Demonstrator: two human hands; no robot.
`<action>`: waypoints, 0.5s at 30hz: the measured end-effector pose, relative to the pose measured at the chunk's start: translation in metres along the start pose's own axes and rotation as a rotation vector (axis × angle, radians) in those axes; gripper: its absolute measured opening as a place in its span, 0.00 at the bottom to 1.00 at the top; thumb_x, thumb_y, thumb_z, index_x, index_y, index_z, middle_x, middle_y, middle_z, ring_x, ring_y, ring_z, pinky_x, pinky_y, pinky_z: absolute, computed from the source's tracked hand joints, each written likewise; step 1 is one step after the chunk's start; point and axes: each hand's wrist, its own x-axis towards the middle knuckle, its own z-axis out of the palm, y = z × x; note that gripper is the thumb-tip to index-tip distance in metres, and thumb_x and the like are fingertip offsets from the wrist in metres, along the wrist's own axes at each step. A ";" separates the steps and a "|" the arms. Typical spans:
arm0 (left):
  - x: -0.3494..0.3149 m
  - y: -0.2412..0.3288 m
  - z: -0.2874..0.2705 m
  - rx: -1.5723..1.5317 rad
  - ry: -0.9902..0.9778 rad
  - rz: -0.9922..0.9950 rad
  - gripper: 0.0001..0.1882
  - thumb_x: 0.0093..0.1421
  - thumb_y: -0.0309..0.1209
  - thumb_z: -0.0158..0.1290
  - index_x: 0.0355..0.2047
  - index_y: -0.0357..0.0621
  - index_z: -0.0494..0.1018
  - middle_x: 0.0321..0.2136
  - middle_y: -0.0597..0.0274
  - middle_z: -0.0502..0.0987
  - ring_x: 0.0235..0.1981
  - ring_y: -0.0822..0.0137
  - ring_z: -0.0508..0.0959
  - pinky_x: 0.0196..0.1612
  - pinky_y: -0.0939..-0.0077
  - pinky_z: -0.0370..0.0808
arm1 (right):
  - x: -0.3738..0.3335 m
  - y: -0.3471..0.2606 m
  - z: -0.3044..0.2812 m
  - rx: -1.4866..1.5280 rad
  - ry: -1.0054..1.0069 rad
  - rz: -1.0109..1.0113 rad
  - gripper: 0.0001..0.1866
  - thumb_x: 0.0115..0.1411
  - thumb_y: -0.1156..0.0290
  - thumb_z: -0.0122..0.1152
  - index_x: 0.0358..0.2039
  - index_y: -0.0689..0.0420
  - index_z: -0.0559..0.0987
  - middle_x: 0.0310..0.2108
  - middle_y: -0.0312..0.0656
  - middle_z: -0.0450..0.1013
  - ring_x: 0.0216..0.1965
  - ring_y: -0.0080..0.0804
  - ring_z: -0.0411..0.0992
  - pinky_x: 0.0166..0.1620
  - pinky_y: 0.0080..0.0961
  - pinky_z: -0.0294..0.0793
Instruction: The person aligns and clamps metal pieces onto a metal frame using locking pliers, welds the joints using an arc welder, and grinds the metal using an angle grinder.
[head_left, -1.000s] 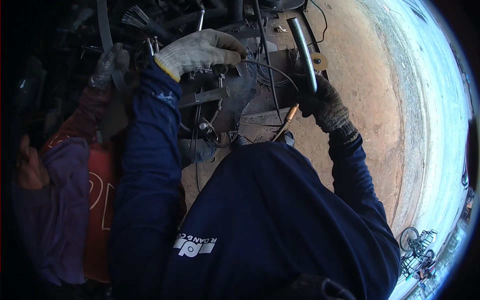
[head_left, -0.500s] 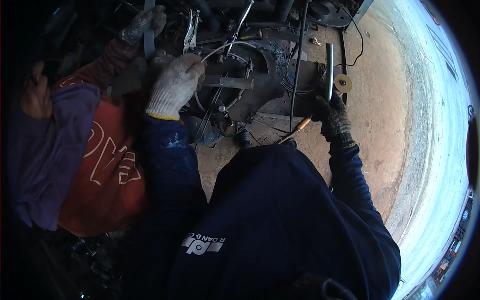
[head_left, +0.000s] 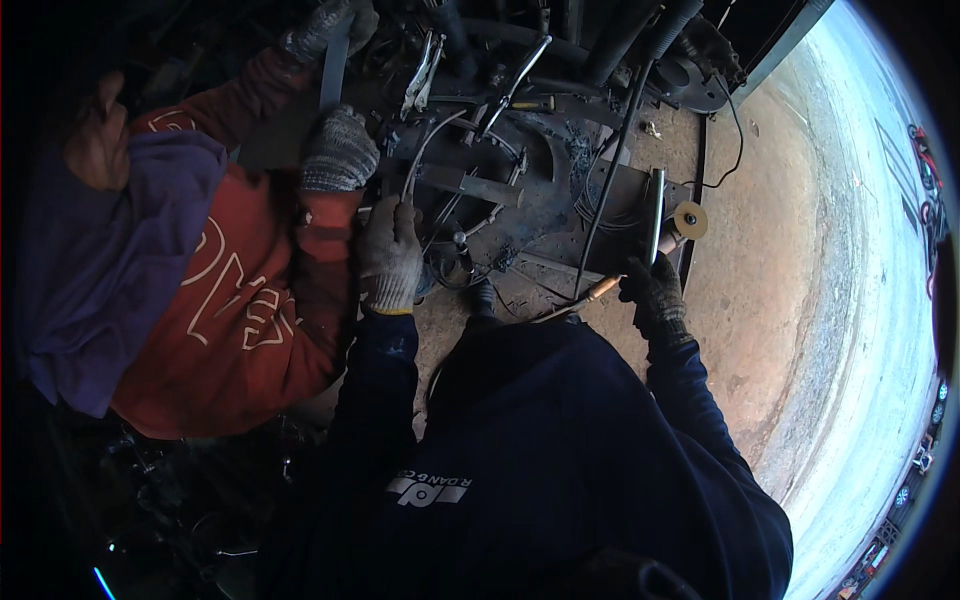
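Right hand (head_left: 657,298) clamps a stiff-looking tube (head_left: 656,215) low, a sound hold; left hand (head_left: 392,258) fingers seem closed on a springy rod (head_left: 424,138).

The left hand (head_left: 392,258), formerly at upper centre of the frame, now lies left of centre. The thin curved rod (head_left: 422,148) in its fingers, previously reaching toward the right hand (head_left: 657,297), now arcs toward upper centre. The metal tube (head_left: 656,215), earlier tilted leftward, is nearly vertical. A co-worker's nearer gloved hand (head_left: 340,152) has emerged at upper left.
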 end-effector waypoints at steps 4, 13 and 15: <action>-0.014 -0.011 -0.001 0.271 0.088 0.216 0.10 0.66 0.32 0.54 0.40 0.39 0.79 0.32 0.50 0.82 0.33 0.52 0.82 0.37 0.64 0.77 | -0.004 -0.007 -0.004 0.011 0.018 0.029 0.17 0.64 0.70 0.65 0.50 0.61 0.73 0.29 0.39 0.75 0.24 0.26 0.71 0.25 0.24 0.72; 0.005 -0.027 0.006 0.455 0.042 0.384 0.08 0.63 0.33 0.57 0.41 0.47 0.78 0.30 0.51 0.81 0.27 0.47 0.82 0.29 0.57 0.78 | -0.007 0.008 -0.007 -0.005 0.021 0.104 0.13 0.63 0.71 0.64 0.45 0.61 0.74 0.32 0.42 0.77 0.25 0.27 0.72 0.25 0.26 0.73; 0.013 -0.021 0.009 0.508 0.030 0.457 0.08 0.63 0.33 0.57 0.42 0.47 0.77 0.31 0.51 0.81 0.27 0.47 0.82 0.29 0.56 0.78 | -0.006 0.012 -0.006 -0.006 0.018 0.091 0.12 0.63 0.71 0.64 0.43 0.61 0.74 0.32 0.42 0.77 0.24 0.28 0.72 0.25 0.25 0.73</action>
